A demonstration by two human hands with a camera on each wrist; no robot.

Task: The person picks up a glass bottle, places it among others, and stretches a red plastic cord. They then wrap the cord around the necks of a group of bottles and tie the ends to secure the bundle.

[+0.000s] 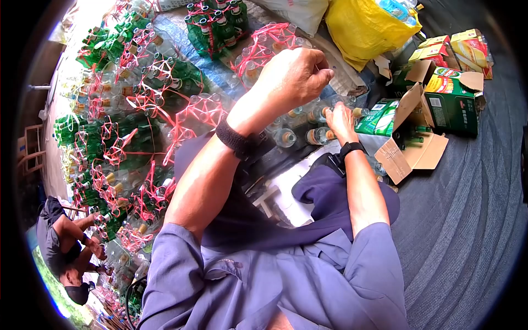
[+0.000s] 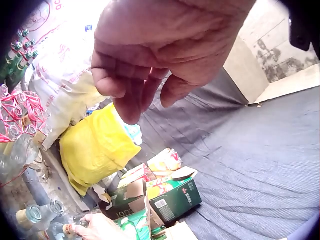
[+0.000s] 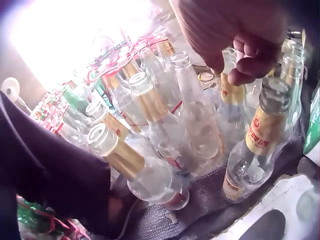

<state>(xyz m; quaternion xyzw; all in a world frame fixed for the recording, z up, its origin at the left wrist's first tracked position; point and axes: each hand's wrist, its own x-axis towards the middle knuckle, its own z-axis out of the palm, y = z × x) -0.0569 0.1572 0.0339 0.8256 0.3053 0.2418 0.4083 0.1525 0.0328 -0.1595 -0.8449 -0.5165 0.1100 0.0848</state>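
Observation:
My left hand (image 1: pixel 297 77) is raised above the bottles. In the left wrist view its fingers (image 2: pixel 131 100) curve loosely toward the thumb with a gap between and nothing held. Lower and to the right, my right hand (image 1: pixel 341 120) reaches among clear glass bottles beside an open carton (image 1: pixel 379 118). Thumb and fingers pinch the neck of a glass bottle (image 3: pixel 232 94) with a gold label; the hand hides part of its top. Near it stand another gold-labelled bottle (image 3: pixel 257 135) and a plain clear bottle (image 3: pixel 195 110).
Green and clear bottles tied with pink string (image 1: pixel 192 115) fill the left side. A yellow bag (image 1: pixel 357 33) of plastic bottles stands at the back, beside a white sack (image 1: pixel 297 11). Green beer cartons (image 1: pixel 451 104) sit on dark sheeting (image 1: pixel 456 220). Another person (image 1: pixel 66 247) crouches at far left.

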